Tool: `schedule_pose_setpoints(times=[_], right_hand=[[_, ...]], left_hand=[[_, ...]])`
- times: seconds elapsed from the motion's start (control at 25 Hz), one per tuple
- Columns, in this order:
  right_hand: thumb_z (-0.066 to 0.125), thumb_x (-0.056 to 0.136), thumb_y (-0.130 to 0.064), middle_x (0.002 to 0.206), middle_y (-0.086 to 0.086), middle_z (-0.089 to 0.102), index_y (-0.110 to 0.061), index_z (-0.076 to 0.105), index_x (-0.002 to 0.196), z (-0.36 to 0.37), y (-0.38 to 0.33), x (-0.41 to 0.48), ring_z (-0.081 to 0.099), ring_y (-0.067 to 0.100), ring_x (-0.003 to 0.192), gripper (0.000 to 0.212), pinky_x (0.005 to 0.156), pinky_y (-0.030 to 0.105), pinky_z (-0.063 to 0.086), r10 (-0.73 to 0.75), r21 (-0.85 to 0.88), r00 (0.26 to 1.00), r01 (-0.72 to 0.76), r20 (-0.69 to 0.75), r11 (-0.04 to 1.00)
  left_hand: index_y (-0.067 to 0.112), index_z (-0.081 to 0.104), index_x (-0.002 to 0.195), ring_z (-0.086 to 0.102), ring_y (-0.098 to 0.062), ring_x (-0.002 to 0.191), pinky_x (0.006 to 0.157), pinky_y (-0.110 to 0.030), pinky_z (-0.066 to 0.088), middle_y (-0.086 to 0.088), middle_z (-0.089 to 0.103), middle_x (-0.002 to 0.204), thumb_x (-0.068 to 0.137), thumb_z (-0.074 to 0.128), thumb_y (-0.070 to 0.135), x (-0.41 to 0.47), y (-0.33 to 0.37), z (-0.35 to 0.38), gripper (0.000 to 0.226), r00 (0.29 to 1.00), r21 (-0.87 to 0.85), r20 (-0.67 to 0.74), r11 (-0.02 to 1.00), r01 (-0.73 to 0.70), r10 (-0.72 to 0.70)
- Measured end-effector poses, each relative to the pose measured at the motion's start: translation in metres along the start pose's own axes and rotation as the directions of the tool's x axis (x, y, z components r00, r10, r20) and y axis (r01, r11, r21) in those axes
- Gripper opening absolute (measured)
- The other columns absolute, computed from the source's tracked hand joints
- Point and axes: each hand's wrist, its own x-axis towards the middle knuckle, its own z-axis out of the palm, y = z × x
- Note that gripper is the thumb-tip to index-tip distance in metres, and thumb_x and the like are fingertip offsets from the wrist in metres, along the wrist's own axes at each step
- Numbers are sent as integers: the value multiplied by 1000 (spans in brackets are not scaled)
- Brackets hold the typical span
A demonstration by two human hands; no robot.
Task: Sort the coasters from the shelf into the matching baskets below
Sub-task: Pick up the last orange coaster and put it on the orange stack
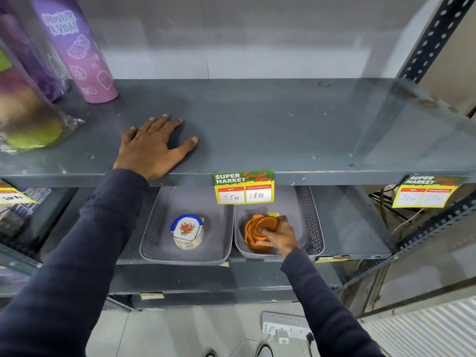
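Below, left basket (154,228) holds floral coasters (187,231); right hand (279,235) grips orange coasters (257,231) in right basket (309,220); left hand (152,148) flat, spread.

The grey metal shelf (283,124) bears a purple bottle (79,52) and a wrapped green item (33,132) at upper left and a flat left hand (152,148), while the tier below at centre frame carries two grey baskets (159,228).

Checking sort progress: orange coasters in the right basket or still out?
In. The orange coasters sit stacked inside the right basket, with the right hand on them; the left hand rests flat on the upper shelf.
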Motion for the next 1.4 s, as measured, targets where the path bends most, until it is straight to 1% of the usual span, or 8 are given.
schedule_pose_setpoints(times=[0.16, 0.24, 0.36, 0.56, 0.88, 1.04, 1.16, 1.4], right_hand=[[82, 84, -12, 117, 21, 62, -11, 49, 114, 2, -2, -1, 74, 37, 63, 44, 53, 46, 64, -85, -265, 996, 92, 37, 960], [75, 89, -34, 112, 20, 66, -10, 51, 117, 4, -4, -3, 76, 38, 78, 44, 67, 44, 65, -137, -568, 990, 132, 35, 812], [59, 89, -64, 116, 15, 68, -10, 45, 134, 6, -5, -3, 67, 36, 107, 72, 87, 42, 54, -251, -913, 968, 97, -7, 397], [45, 86, -80, 112, 9, 71, -10, 57, 123, 6, -2, 5, 68, 30, 105, 80, 83, 35, 52, -229, -968, 973, 75, 19, 238], [38, 79, -89, 117, 9, 69, -13, 55, 130, 10, 0, 9, 66, 30, 110, 94, 88, 37, 50, -210, -981, 978, 52, 12, 187], [47, 68, -93, 152, 18, 39, -14, 7, 159, 15, -5, 8, 39, 39, 139, 127, 106, 51, 40, -185, -962, 981, 101, 54, 253], [63, 70, -79, 152, 20, 44, -15, -8, 159, 26, -3, 11, 40, 40, 140, 130, 112, 54, 34, -135, -943, 982, 163, 129, 290], [69, 72, -65, 135, 16, 61, -12, 9, 155, 31, -2, 17, 58, 36, 124, 116, 109, 48, 37, -184, -943, 977, 162, 111, 291]], left_hand=[[39, 35, 147, 21, -19, 149, 118, -48, 12, 7, 26, 162, 80, 27, 81, 0, 1, 0, 79, 1000, -2, -1, 1000, 0, 0], [40, 35, 147, 20, -18, 149, 118, -48, 11, 8, 26, 162, 80, 28, 81, 0, 0, 0, 79, 1000, -8, 0, 1000, 5, -5], [41, 35, 146, 20, -18, 150, 119, -48, 11, 9, 26, 162, 80, 29, 81, 0, -1, 1, 78, 1000, -18, -1, 1000, 14, -14], [40, 35, 146, 20, -18, 150, 118, -47, 11, 9, 26, 162, 80, 29, 81, 1, 0, 1, 78, 1000, -13, -6, 1000, 9, -9], [41, 36, 145, 20, -18, 149, 118, -48, 11, 8, 27, 162, 79, 28, 82, 0, 0, 1, 78, 1000, -18, -5, 1000, 5, -5], [41, 35, 146, 20, -19, 149, 118, -48, 11, 8, 27, 162, 80, 27, 82, 1, -1, 1, 79, 1000, -7, -4, 1000, 1, -2], [41, 35, 146, 20, -19, 150, 118, -48, 11, 8, 26, 162, 81, 28, 81, 1, 0, 0, 77, 1000, -5, 0, 1000, 3, -3], [40, 34, 147, 19, -19, 150, 119, -48, 10, 7, 25, 162, 82, 29, 80, -1, 1, -2, 77, 1000, -11, 5, 1000, 1, -1]])
